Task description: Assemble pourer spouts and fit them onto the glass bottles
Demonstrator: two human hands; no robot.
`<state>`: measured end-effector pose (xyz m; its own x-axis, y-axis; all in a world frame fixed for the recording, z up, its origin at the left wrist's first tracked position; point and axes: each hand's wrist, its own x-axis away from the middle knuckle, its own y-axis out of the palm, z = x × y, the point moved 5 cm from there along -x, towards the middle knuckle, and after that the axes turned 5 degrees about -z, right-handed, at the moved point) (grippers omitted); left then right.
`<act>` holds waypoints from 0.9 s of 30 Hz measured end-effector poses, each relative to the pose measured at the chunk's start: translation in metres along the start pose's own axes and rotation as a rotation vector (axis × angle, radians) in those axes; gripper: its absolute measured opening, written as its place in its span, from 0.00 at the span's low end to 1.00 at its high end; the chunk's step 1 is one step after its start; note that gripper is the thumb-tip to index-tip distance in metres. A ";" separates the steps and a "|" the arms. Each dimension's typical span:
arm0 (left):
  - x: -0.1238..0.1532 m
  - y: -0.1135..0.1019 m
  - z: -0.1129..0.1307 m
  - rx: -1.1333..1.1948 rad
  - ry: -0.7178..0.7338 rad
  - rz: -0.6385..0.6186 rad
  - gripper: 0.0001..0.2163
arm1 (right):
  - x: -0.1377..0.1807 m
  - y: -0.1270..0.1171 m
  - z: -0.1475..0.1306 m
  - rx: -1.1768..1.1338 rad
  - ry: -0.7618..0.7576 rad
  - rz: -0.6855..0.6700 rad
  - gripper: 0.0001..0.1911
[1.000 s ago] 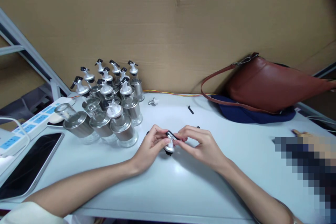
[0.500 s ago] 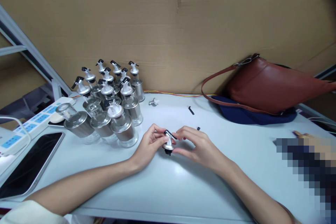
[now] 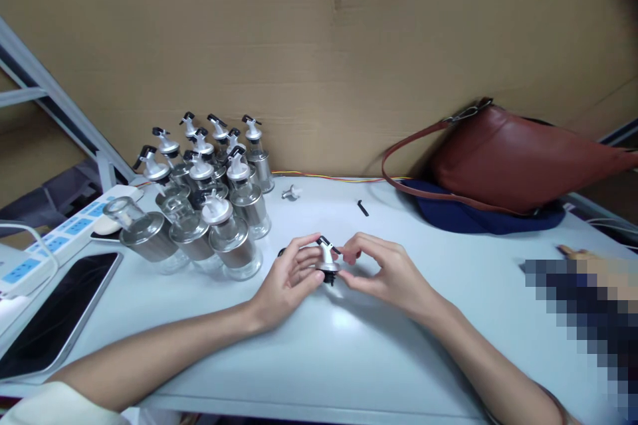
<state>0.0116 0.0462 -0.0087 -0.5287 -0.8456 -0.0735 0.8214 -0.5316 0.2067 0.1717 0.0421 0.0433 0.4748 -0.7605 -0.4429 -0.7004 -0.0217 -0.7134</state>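
Between my two hands is a silver bottle pourer (image 3: 326, 259) with a black flip lever on top and a black ribbed stopper below. It is held upright just above the table. My left hand (image 3: 289, 275) grips it from the left, thumb at its base and index finger up by the lever. From the right, my right hand (image 3: 383, 269) pinches it, with the thumb near the base rim and curled fingers at the lever's end. A small black piece (image 3: 282, 252) peeks out behind my left hand. Farther back lie a black lever (image 3: 363, 208) and a silver spout part (image 3: 292, 192).
Several glass bottles with steel sleeves (image 3: 234, 246) stand at left, many topped with pourers. A tablet (image 3: 54, 319) and a power strip (image 3: 70, 229) lie beyond them. A brown bag (image 3: 508, 159) rests on a navy cap (image 3: 448, 216) at right, near another person's hand (image 3: 578, 254).
The pourer has shifted slightly right and turned more upright. My left fingers have opened out along its side, and the small black piece beside my right hand is now out of sight.
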 end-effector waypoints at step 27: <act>0.073 0.003 0.107 -1.525 1.111 0.397 0.08 | 0.004 0.012 -0.014 -0.653 0.305 -0.173 0.23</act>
<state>-0.0472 -0.0121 0.0911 -0.4458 -0.2312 -0.8648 0.6325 0.6023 -0.4870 0.1573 0.0302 0.0404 0.5049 -0.8555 -0.1149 -0.8483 -0.4671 -0.2492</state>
